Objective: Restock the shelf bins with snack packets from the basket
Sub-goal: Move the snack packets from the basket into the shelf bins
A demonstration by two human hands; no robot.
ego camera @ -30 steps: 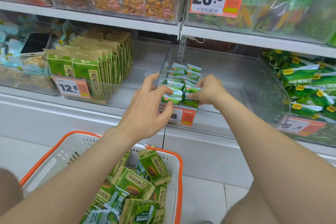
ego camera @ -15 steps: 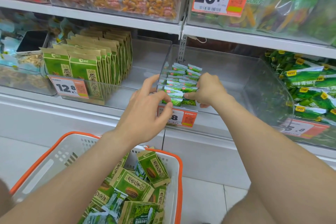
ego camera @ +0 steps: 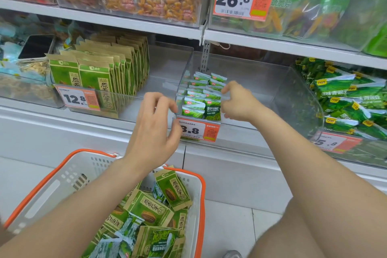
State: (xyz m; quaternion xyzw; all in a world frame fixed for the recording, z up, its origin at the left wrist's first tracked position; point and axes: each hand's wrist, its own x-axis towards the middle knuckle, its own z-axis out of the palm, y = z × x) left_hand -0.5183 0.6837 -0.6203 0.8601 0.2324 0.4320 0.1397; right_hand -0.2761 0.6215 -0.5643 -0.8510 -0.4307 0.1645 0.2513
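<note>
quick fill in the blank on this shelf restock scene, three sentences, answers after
The tall green packets stand behind a price tag reading ____. The basket has an ____ rim. The small packets between the left hand and the right hand are mostly ____.
Missing words: 12.8; orange; green.

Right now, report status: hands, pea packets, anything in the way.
Left hand empty, loosely curled before the clear bin. Right hand inside, beside the small green packets, grip unclear. Packets in two rows, front left. Basket below loaded; nothing blocking.
</note>
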